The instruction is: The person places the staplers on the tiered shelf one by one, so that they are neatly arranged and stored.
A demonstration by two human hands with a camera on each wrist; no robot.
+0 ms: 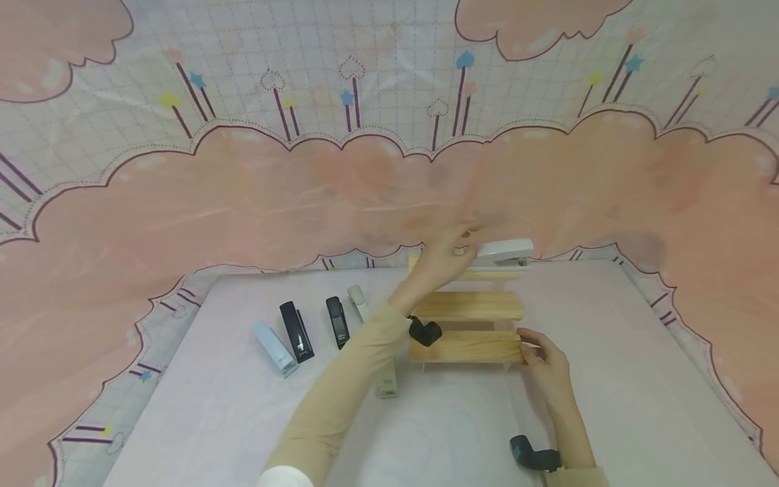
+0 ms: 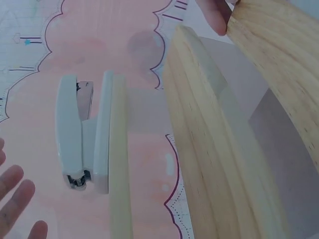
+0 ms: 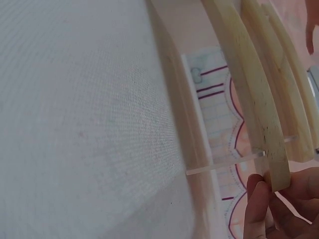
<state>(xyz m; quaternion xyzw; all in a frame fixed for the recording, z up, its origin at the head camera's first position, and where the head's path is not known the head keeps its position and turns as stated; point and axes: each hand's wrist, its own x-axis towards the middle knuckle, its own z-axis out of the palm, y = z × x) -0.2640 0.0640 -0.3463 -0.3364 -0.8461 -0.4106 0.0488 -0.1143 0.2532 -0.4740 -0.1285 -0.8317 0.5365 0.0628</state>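
Observation:
A wooden tiered rack (image 1: 468, 345) with clear supports stands on the white table. On its top tier sits a white stapler (image 1: 505, 251), seen side-on in the left wrist view (image 2: 70, 129). My left hand (image 1: 443, 258) reaches over the rack beside that stapler. Its fingers (image 2: 17, 199) are spread and apart from the stapler in the left wrist view. My right hand (image 1: 548, 365) pinches the right end of the lowest board (image 3: 264, 99) between thumb and fingers.
Left of the rack lie a light blue stapler (image 1: 274, 348), a large black stapler (image 1: 296, 331), a smaller black stapler (image 1: 337, 322) and a pale stapler (image 1: 358, 301). Another pale end (image 1: 387, 384) shows below the left sleeve, which partly covers it. A patterned pink cloth (image 1: 304, 203) hangs behind.

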